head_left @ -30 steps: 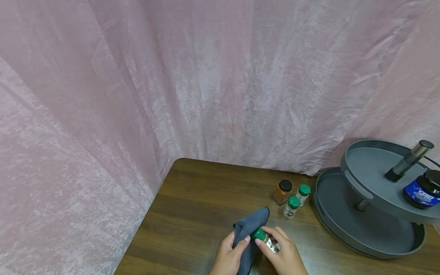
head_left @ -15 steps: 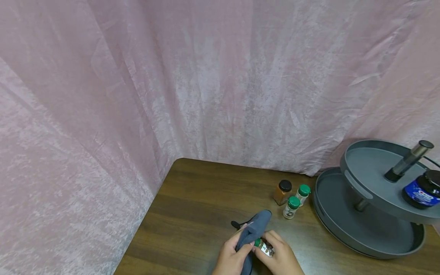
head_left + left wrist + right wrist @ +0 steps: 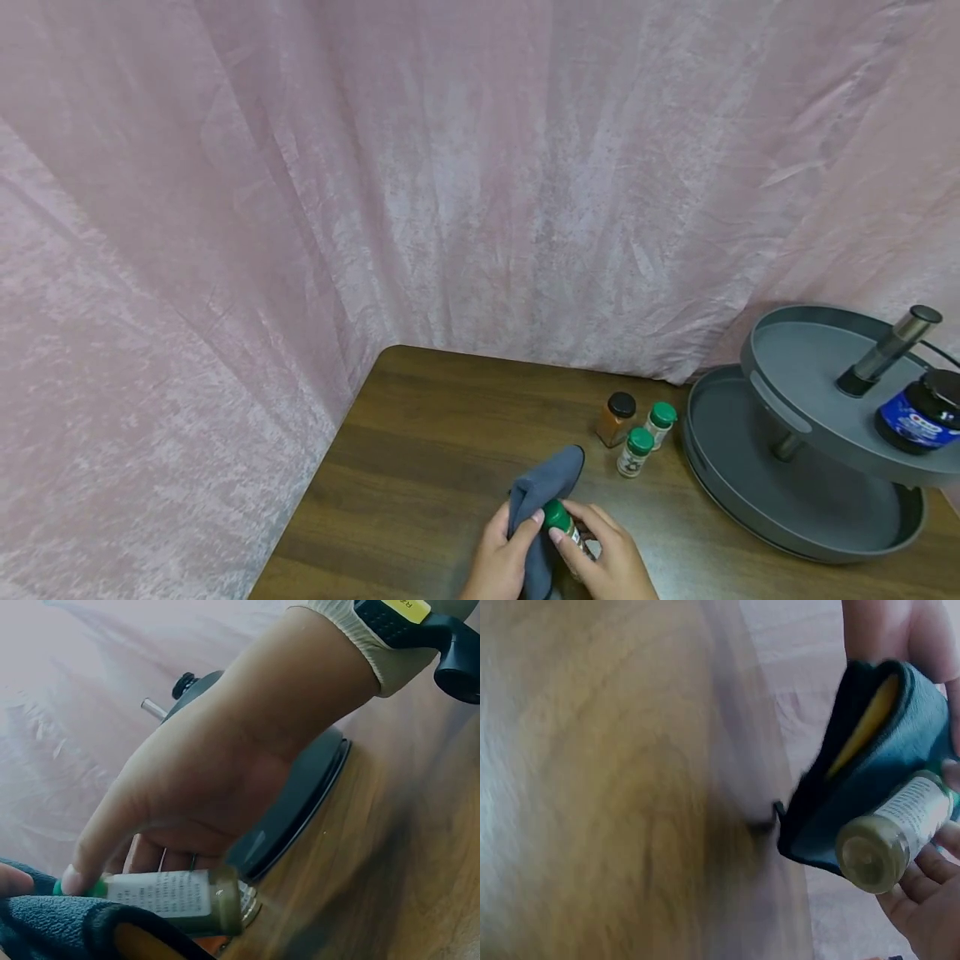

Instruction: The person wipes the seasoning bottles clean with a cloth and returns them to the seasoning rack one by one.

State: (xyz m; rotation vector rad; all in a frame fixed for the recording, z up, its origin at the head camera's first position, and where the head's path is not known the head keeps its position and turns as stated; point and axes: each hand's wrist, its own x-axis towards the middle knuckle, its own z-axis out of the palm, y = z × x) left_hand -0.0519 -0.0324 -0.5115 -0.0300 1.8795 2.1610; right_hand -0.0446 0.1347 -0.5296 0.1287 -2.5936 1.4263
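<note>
The green-capped spice jar (image 3: 900, 825), with a white printed label, is in the right hand (image 3: 611, 558), left of the two-tier gray tray stand (image 3: 806, 362) and nearer the person. That hand grasps it at a tilt, thumb at the cap and fingers curled around the side, its capped end against a gray-blue cloth (image 3: 551, 479). The left hand (image 3: 501, 550) pinches the bunched cloth, whose yellow inner side shows in both wrist views. Just left of the stand, on the wooden table (image 3: 435, 417), an amber jar with a black cap (image 3: 613, 423) is grouped with a front shaker with a green lid (image 3: 634, 454) and a rear shaker with a green lid (image 3: 660, 425), all upright. On the stand's upper tier sits a dark jar with a blue label (image 3: 918, 417); a pink velvet curtain (image 3: 465, 208) hangs behind the stand.
</note>
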